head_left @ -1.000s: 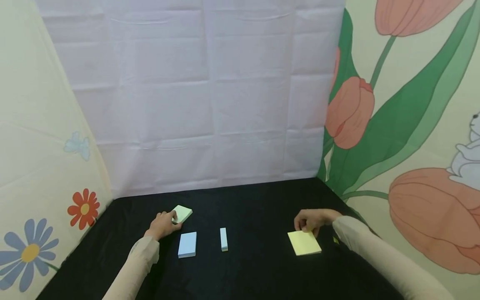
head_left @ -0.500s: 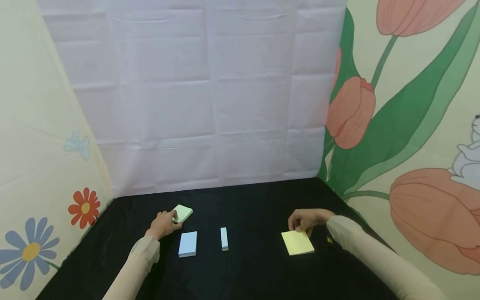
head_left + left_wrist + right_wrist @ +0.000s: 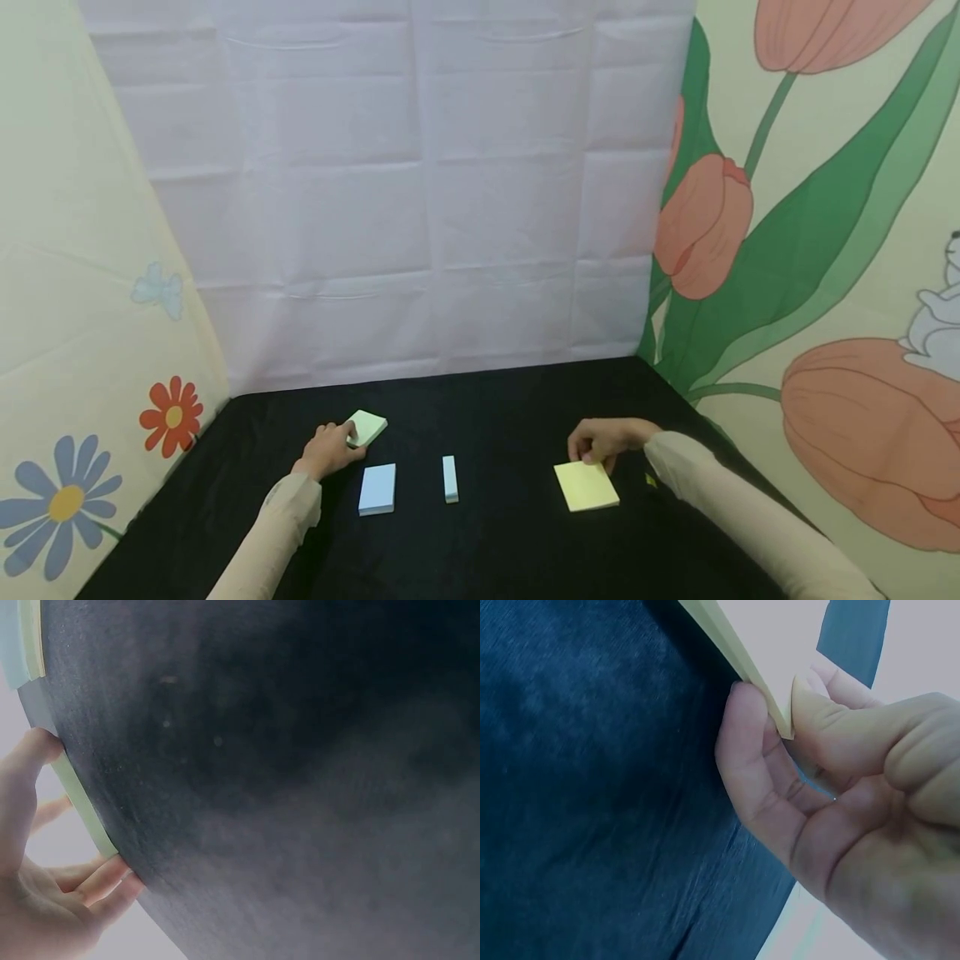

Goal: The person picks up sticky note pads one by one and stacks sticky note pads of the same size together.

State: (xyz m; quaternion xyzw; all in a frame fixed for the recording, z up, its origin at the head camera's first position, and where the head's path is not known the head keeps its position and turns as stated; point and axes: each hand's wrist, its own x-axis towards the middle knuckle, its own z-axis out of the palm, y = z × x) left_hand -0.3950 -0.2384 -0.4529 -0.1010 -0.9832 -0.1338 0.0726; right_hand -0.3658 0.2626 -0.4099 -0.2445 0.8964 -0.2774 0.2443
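Note:
At the left of the table, my left hand (image 3: 328, 450) holds a light green sticky note pad (image 3: 367, 427) by its edges. In the left wrist view the thumb and fingertips lie on opposite ends of the green pad's side (image 3: 84, 806). On the right, my right hand (image 3: 600, 439) pinches the far corner of a square yellow sticky note pad (image 3: 587, 487). The right wrist view shows the yellow pad's corner (image 3: 769, 667) between thumb and fingers, its side tilted above the dark cloth. Whether it touches the table is unclear.
A blue rectangular sticky note pad (image 3: 377, 488) lies nearer me than the green one. Beside it is a narrow light blue pad (image 3: 449, 478). Black cloth (image 3: 495, 550) covers the table. A small yellow-green bit (image 3: 650, 481) shows by the right sleeve. A white sheet (image 3: 420, 208) hangs behind.
My right hand has moved left with the yellow pad, toward the middle of the table. The left hand stays on the green pad, and the blue pads have not moved.

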